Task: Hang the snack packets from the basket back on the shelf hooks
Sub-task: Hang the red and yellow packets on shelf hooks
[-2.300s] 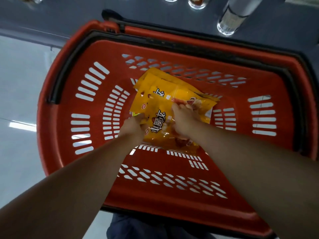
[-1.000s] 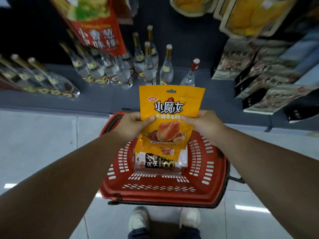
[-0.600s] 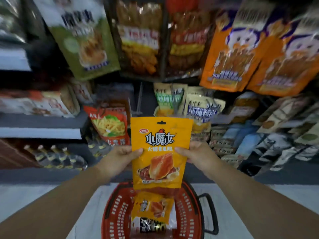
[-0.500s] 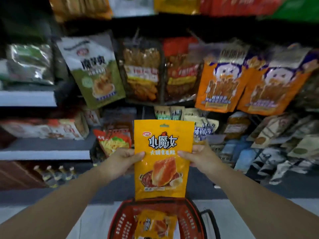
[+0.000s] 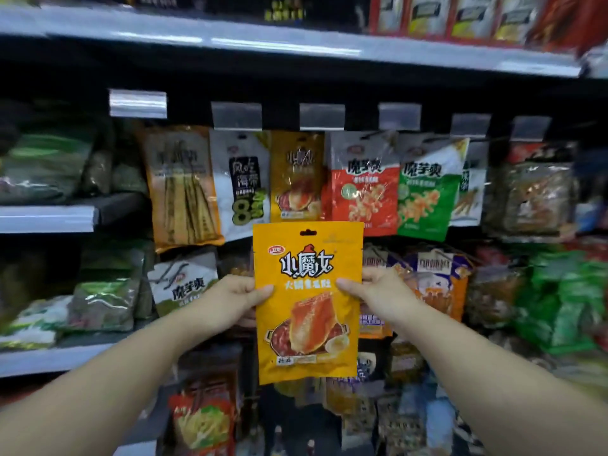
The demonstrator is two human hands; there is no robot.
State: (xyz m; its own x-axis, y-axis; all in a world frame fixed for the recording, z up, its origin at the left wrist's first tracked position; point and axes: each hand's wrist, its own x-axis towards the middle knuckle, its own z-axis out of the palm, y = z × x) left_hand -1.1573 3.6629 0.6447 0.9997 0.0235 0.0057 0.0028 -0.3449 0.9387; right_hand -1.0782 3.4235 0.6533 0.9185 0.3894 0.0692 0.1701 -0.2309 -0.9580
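Observation:
I hold a yellow snack packet (image 5: 307,301) upright in front of the shelf, its hang hole at the top edge. My left hand (image 5: 230,299) pinches its left edge, thumb on the front. My right hand (image 5: 375,291) pinches its right edge the same way. Straight above the packet hangs a matching yellow packet (image 5: 297,176) on a hook under a grey price tag holder (image 5: 321,117). The basket is out of view.
A row of hanging packets fills the hooks: a white one (image 5: 241,182) to the left, red (image 5: 363,185) and green (image 5: 426,192) ones to the right. More packets hang below. Grey shelves (image 5: 46,218) with bagged goods stand at the left, another shelf edge (image 5: 296,44) above.
I have lifted the yellow packet out of the red basket and raised it to the hook rows. My view has tilted up, so the basket and floor have dropped out of sight.

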